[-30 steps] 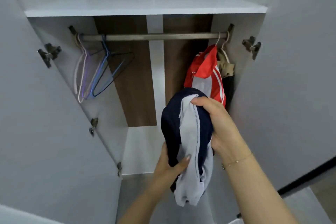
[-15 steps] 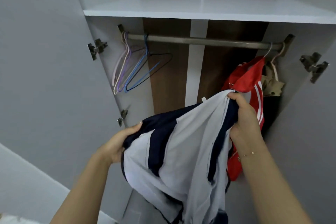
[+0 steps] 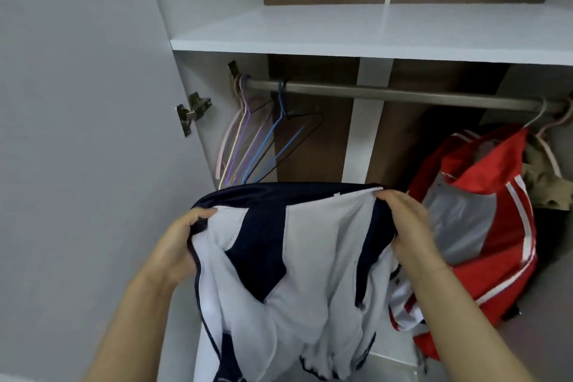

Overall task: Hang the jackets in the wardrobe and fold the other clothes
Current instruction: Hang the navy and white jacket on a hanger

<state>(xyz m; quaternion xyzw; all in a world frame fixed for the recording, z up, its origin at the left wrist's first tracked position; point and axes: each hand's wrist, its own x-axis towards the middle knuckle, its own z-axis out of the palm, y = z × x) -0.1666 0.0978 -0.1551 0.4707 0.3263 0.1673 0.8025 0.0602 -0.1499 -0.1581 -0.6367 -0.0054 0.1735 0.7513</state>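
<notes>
- left hand (image 3: 176, 245) and right hand (image 3: 406, 226) grip navy-white jacket (image 3: 288, 257), spread between them
- red jacket (image 3: 483, 226) hangs at 3 o'clock
- empty hangers (image 3: 254, 139) at 11 o'clock on rail (image 3: 403, 94)

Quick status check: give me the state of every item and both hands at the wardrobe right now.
Navy and white jacket: spread open, not hung.
Left hand: grips jacket's left edge.
Right hand: grips jacket's right edge.
Red jacket: hanging on rail.
Wire hangers: hanging empty.
Wardrobe door: open.

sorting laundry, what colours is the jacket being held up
Navy and white panels on the jacket, clearest in the head view.
</notes>
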